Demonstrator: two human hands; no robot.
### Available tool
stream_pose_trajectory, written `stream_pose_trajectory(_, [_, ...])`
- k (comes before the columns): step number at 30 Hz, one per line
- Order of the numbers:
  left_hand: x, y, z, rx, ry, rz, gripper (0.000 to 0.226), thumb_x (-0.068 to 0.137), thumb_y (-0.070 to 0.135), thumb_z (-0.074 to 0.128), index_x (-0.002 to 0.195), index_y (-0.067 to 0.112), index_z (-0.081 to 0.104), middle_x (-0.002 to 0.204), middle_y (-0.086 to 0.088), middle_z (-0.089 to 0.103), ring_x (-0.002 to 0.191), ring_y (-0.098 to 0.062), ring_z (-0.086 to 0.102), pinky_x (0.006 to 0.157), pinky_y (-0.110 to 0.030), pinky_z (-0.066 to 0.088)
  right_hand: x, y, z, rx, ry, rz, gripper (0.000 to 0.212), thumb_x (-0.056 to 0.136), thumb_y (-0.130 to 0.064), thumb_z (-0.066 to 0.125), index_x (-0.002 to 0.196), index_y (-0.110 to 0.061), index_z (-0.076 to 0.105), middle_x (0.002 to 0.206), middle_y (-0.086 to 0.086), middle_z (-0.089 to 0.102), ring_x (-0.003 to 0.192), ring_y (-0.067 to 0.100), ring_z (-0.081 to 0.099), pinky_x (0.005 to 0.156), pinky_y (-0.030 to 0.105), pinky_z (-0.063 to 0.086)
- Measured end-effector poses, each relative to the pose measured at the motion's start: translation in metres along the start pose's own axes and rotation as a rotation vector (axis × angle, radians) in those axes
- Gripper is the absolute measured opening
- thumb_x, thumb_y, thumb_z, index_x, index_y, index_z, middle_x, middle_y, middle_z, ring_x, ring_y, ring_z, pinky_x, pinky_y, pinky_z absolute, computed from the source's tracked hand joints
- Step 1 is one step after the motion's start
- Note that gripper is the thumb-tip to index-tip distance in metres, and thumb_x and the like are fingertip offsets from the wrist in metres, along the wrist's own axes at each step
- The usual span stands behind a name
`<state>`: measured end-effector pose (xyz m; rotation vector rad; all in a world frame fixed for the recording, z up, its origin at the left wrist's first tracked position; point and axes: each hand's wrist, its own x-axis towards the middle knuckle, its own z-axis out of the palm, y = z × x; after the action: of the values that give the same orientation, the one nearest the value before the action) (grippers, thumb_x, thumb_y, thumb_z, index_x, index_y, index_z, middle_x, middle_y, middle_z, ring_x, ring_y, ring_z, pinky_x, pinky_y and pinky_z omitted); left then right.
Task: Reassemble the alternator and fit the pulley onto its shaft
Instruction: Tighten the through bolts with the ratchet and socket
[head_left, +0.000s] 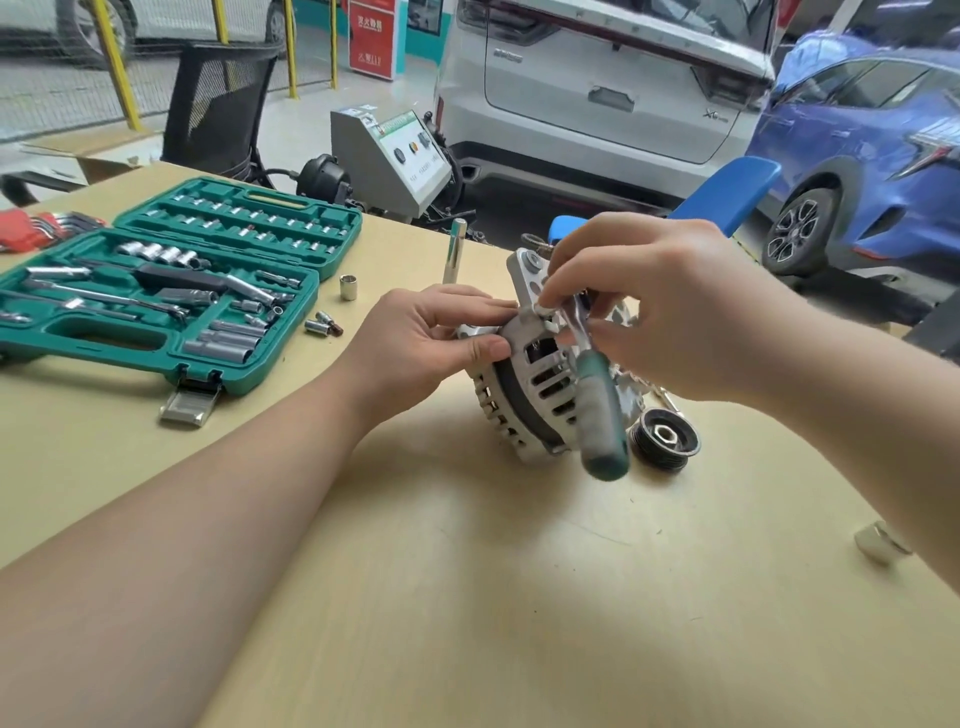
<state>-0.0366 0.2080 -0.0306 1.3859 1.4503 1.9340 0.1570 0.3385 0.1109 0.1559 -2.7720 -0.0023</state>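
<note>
The ribbed silver aluminium alternator (540, 374) stands on the tan wooden table (467, 571). The left hand (431, 338) pinches its left rim; the right hand (649, 306) grips the green-handled ratchet (597, 405) on top. The black grooved pulley (665, 439) lies just right of the alternator.

"X6" on the white car (597, 93) tailgate (other signs illegible)

I see the silver alternator (540, 384), its slotted housing halves joined, propped on edge near the bench's far edge. The black grooved pulley (665, 439) lies flat just beside it, nut in its bore.
</note>
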Motion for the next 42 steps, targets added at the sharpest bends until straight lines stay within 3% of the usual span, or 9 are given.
stream_pose_trajectory(4, [0.0,0.002,0.001,0.003,0.007,0.013,0.034,0.079,0.014,0.087,0.106,0.036,0.086,0.114,0.007,0.081,0.12,-0.008,0.07,0.102,-0.022,0.055,-0.003,0.006,-0.001,0.034,0.043,-0.023,0.033,0.081,0.011,0.076,0.102,-0.014,0.082,0.113,0.003,0.071,0.079,0.023,0.069,0.075,0.044,0.06])
stream_pose_trajectory(7, [0.001,0.002,0.002,0.033,0.007,0.015,0.036,0.082,0.002,0.086,0.105,0.029,0.083,0.106,0.015,0.082,0.115,0.0,0.07,0.1,-0.018,0.054,-0.002,0.008,0.001,0.063,0.068,-0.017,0.031,0.081,0.01,0.08,0.101,-0.012,0.082,0.111,0.004,0.073,0.079,0.025,0.069,0.074,0.043,0.06])
stream_pose_trajectory(13, [0.0,0.003,0.002,0.068,0.016,0.012,0.037,0.083,0.001,0.086,0.114,0.021,0.081,0.114,0.001,0.08,0.117,-0.005,0.07,0.1,-0.021,0.056,0.001,0.01,0.001,0.079,0.09,-0.048,0.026,0.083,0.008,0.08,0.103,-0.01,0.081,0.112,0.006,0.073,0.081,0.028,0.07,0.075,0.042,0.061])
stream_pose_trajectory(19, [0.0,0.005,0.002,0.023,0.015,0.021,0.031,0.076,0.022,0.086,0.101,0.04,0.086,0.11,0.012,0.082,0.117,-0.007,0.071,0.1,-0.022,0.056,-0.004,0.012,0.003,0.042,0.078,-0.053,0.031,0.082,0.011,0.077,0.103,-0.011,0.081,0.112,0.005,0.072,0.078,0.026,0.068,0.072,0.045,0.06])
stream_pose_trajectory(24, [0.002,0.001,0.001,0.066,0.055,0.036,0.027,0.072,0.025,0.088,0.097,0.033,0.085,0.102,0.011,0.082,0.109,-0.011,0.074,0.096,-0.028,0.06,-0.006,0.01,0.011,0.038,0.124,-0.022,0.029,0.081,0.008,0.081,0.101,-0.014,0.082,0.11,0.002,0.074,0.076,0.015,0.064,0.075,0.026,0.056])
stream_pose_trajectory(28, [0.0,-0.001,-0.001,0.15,0.084,0.031,0.023,0.072,0.031,0.09,0.094,0.033,0.085,0.098,0.01,0.083,0.116,-0.011,0.071,0.102,-0.037,0.061,-0.001,0.008,0.012,0.045,0.087,-0.044,0.029,0.083,0.006,0.078,0.105,-0.013,0.083,0.112,0.006,0.074,0.078,0.029,0.07,0.074,0.046,0.059])
stream_pose_trajectory(35, [0.001,0.002,-0.001,0.166,0.046,0.03,0.024,0.069,0.035,0.087,0.092,0.031,0.084,0.096,0.014,0.083,0.117,-0.011,0.07,0.102,-0.038,0.06,0.001,0.005,0.01,-0.035,0.138,-0.034,0.022,0.085,-0.007,0.081,0.107,-0.008,0.081,0.096,0.011,0.073,0.076,0.033,0.069,0.069,0.047,0.059])
stream_pose_trajectory(39, [0.001,0.003,-0.002,0.188,0.024,0.058,0.03,0.07,0.021,0.091,0.098,0.028,0.082,0.096,0.012,0.081,0.114,-0.019,0.07,0.099,-0.037,0.061,0.001,-0.004,0.014,-0.161,0.103,-0.071,0.032,0.097,-0.025,0.056,0.105,-0.002,0.076,0.096,0.015,0.069,0.074,0.039,0.064,0.064,0.048,0.056])
stream_pose_trajectory(42, [-0.002,0.004,-0.007,0.26,-0.039,0.078,0.034,0.071,0.019,0.094,0.097,0.037,0.079,0.096,0.009,0.078,0.107,-0.009,0.07,0.09,-0.025,0.061,0.006,-0.009,0.015,-0.277,0.059,-0.091,0.036,0.103,-0.027,0.048,0.104,-0.001,0.073,0.092,0.017,0.065,0.069,0.04,0.059,0.061,0.049,0.053])
